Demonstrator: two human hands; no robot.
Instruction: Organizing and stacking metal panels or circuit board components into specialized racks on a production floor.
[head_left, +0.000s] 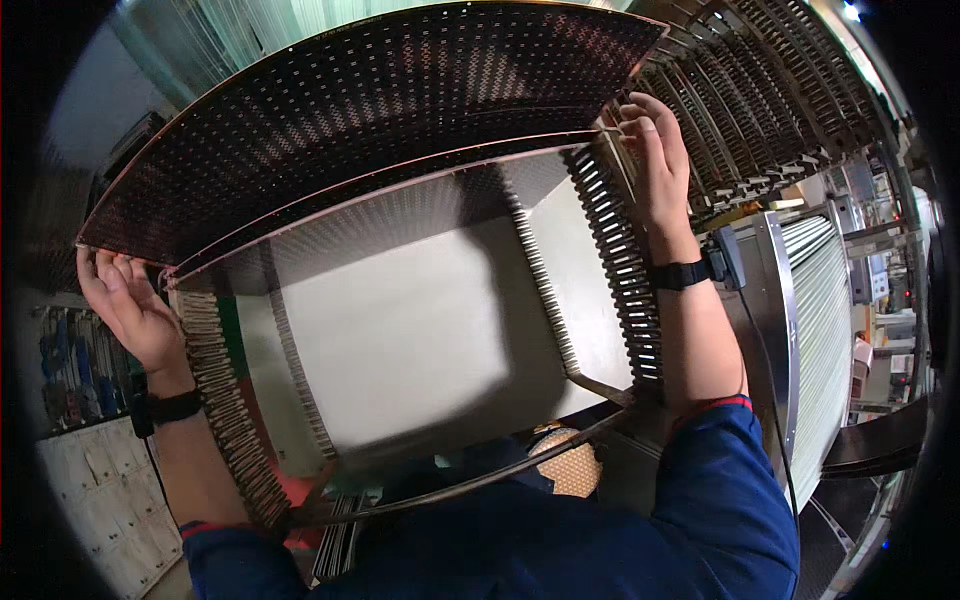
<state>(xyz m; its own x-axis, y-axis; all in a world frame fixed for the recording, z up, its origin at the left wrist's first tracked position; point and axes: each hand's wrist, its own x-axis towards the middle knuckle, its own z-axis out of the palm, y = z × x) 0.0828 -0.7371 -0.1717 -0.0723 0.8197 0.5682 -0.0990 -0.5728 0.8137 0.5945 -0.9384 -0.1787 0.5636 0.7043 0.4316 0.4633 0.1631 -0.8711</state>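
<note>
A wide black circuit board (400,95), covered in rows of small light marks, stands on edge across the far side of a slotted rack (222,400). My left hand (128,305) has its fingers curled around the board's lower left corner. At the board's lower right edge, my right hand (655,165) has bent fingers closed on it, above the rack's right-hand row of slots (615,260). Just below the held board, the edge of another board (390,195) runs across the rack between the two slotted sides.
More slotted racks (760,100) stand at the far right. Below them is a metal-framed rack of pale upright sheets (820,300). A curved bar (470,485) crosses the rack's near side, close to my body. A patterned round seat (568,462) shows beneath. White panels (110,510) stand at lower left.
</note>
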